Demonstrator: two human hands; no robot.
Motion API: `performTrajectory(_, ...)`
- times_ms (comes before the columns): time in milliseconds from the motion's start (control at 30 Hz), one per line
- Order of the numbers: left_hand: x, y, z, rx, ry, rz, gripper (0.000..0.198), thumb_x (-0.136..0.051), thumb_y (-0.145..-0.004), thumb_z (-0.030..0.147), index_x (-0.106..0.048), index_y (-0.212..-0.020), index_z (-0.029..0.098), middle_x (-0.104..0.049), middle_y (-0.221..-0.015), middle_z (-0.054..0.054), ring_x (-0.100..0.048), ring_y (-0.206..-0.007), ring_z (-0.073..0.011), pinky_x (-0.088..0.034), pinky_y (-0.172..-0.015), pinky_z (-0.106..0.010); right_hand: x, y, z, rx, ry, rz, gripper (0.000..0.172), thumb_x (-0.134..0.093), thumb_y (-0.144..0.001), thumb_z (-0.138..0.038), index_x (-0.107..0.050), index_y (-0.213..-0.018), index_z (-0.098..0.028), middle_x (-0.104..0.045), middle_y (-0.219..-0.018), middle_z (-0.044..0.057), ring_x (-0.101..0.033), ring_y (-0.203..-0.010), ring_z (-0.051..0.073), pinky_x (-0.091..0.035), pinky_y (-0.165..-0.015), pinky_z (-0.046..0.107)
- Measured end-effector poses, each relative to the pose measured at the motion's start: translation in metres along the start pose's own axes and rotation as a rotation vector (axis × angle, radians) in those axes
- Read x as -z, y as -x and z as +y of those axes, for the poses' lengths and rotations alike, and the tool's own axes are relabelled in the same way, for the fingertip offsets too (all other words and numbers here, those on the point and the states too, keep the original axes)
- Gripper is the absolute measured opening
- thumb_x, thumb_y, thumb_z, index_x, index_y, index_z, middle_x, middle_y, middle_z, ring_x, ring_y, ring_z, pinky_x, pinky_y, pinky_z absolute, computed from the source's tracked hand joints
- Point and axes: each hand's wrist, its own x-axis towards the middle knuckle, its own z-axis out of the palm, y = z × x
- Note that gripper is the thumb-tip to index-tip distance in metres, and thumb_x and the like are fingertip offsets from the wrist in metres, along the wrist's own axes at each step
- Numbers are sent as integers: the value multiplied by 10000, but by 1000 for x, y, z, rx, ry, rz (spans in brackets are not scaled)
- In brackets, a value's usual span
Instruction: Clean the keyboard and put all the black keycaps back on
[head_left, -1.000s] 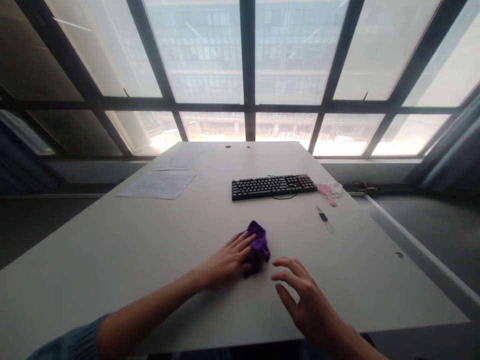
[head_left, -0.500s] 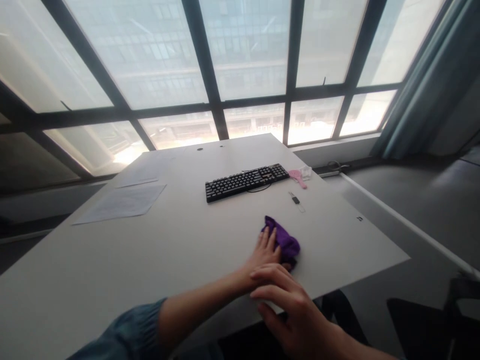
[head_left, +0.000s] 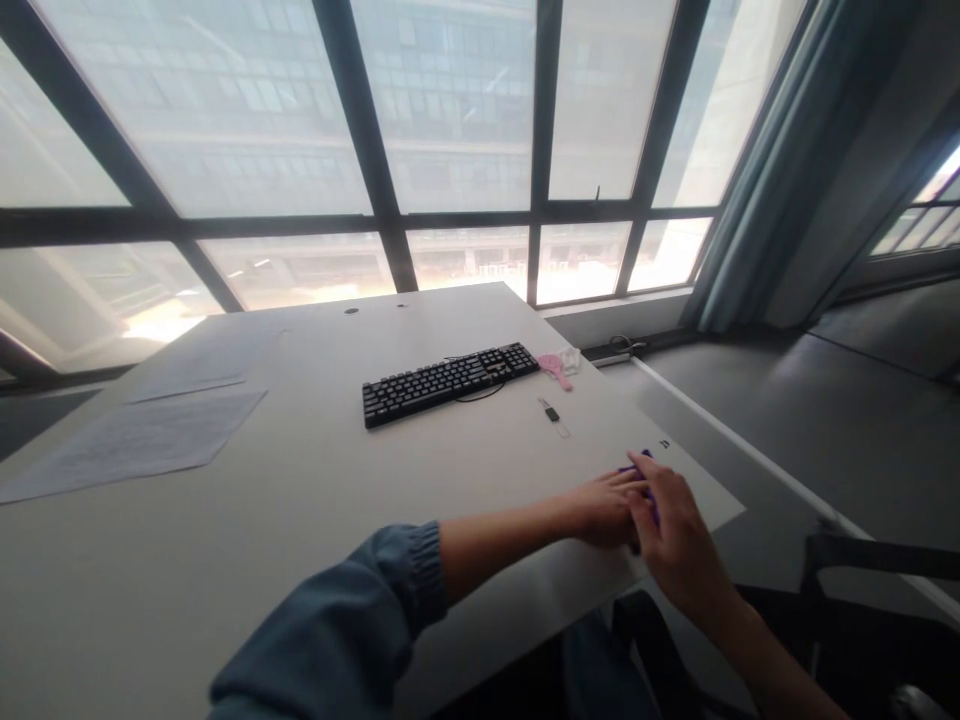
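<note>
A purple cloth (head_left: 651, 497) lies near the right front corner of the white table (head_left: 315, 540), mostly covered by both hands. My left hand (head_left: 604, 508) reaches across from the left and rests on it, palm down, fingers together. Over the cloth's right side curves my right hand (head_left: 679, 535), with purple showing between its thumb and index finger. How firmly either hand grips is partly hidden. Just beyond the fingers, a small black item (head_left: 664, 444) lies near the table's right edge.
A black keyboard (head_left: 450, 385) lies mid-table, with a pink comb-like item (head_left: 555, 370) and a crumpled white item (head_left: 571, 360) at its right end. A small dark object with a wire loop (head_left: 553, 414) is nearer. Paper sheets (head_left: 150, 435) lie left. A chair (head_left: 847, 560) stands at right.
My left hand and the purple cloth have slid right towards the table corner. My right hand has moved from beside the left wrist onto the cloth. The view has turned right.
</note>
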Motion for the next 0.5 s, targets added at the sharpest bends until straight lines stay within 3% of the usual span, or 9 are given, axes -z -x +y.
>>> performTrajectory(100, 11, 41, -14, 14, 8, -24, 819, -532, -943, 553, -239, -1596, 155, -228, -1654, -173, -153, -1545, -338, -156, -1263, -502, -48, 19, 13, -10, 103, -136, 629, -472, -990, -406, -323, -1565, -199, -447, -1524, 186, -430, -1398, 382, -397, -1106, 632)
performTrajectory(233, 37, 120, -46, 34, 39, -137, 861, -488, -967, 570, -138, -1615, 123, -184, -1657, -194, -176, -1541, -325, -204, -1259, -467, -92, 45, -17, 71, 119, -279, 771, -520, -975, -386, -150, -1622, -189, -299, -1624, 187, -335, -1471, 372, -373, -1143, 596)
performTrajectory(300, 46, 146, -61, 146, 18, -112, 912, -519, -958, 561, -90, -1615, 94, -148, -1651, -229, -166, -1539, -342, -233, -1247, -495, -94, 46, -26, 117, 121, -363, 742, -495, -972, -284, -153, -1623, -187, -290, -1636, 158, -328, -1485, 321, -361, -1170, 541)
performTrajectory(367, 50, 156, -69, 201, 3, -80, 865, -541, -966, 503, -116, -1616, 122, -175, -1652, -209, -165, -1539, -340, -256, -1239, -511, -85, 34, -13, 126, 163, -456, 664, -449, -963, -198, -265, -1601, -196, -344, -1619, 121, -350, -1479, 272, -334, -1195, 490)
performTrajectory(433, 51, 153, -69, 183, 7, -68, 771, -549, -974, 447, -203, -1608, 175, -218, -1654, -161, -167, -1541, -326, -270, -1238, -507, -67, 12, 23, 66, 253, -498, 569, -398, -967, -169, -428, -1533, -222, -429, -1578, 80, -376, -1466, 252, -293, -1213, 482)
performTrajectory(500, 54, 144, -63, 126, 26, -79, 669, -549, -979, 411, -318, -1575, 214, -268, -1647, -123, -184, -1539, -315, -274, -1240, -500, -44, -13, 70, -109, 393, -389, 527, -364, -971, -173, -511, -1478, -168, -480, -1538, 114, -400, -1450, 277, -288, -1209, 498)
